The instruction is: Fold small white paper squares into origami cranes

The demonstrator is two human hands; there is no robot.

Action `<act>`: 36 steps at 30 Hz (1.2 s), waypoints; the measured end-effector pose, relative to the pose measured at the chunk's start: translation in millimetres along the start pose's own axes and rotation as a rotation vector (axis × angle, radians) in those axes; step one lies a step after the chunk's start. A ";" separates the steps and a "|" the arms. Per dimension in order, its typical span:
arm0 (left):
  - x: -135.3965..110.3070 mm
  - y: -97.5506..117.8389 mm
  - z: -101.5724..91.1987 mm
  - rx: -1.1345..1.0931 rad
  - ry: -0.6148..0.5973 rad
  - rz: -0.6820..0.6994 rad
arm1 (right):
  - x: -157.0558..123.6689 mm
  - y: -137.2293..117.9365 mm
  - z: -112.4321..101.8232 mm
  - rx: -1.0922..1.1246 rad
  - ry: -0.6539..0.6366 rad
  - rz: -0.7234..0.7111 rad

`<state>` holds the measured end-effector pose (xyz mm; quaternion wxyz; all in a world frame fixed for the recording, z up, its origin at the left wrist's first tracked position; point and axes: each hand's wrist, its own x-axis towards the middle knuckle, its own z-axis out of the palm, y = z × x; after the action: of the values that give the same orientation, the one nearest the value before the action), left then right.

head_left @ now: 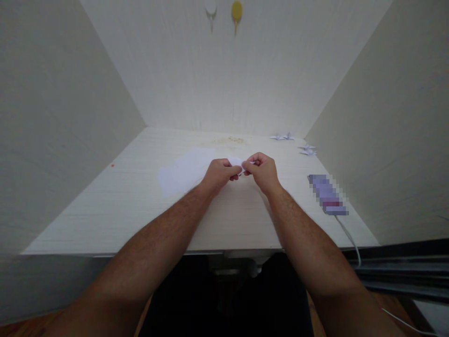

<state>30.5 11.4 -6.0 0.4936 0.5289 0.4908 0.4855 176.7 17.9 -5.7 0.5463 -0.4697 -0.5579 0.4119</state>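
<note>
A small piece of white folded paper (239,164) is pinched between both my hands over the middle of the white desk (122,206). My left hand (219,173) grips its left side with closed fingers. My right hand (263,170) pinches its right side, fingers curled. Most of the paper is hidden by my fingers. A loose stack of white paper sheets (184,173) lies on the desk just left of my hands.
Small folded paper figures sit at the back right (282,137) and by the right wall (307,150). A blurred device (328,194) with a white cable (349,238) lies at the right. Walls close in the desk on three sides. Two hooks (224,11) hang on the back wall.
</note>
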 end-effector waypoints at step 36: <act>0.6 -2.6 4.6 -0.151 0.195 0.086 | -7.4 -2.3 14.3 0.199 -0.041 0.072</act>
<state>35.0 11.8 -8.7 0.4608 0.4613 0.4752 0.5909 161.9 10.9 -6.0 0.5637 -0.4243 -0.5079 0.4942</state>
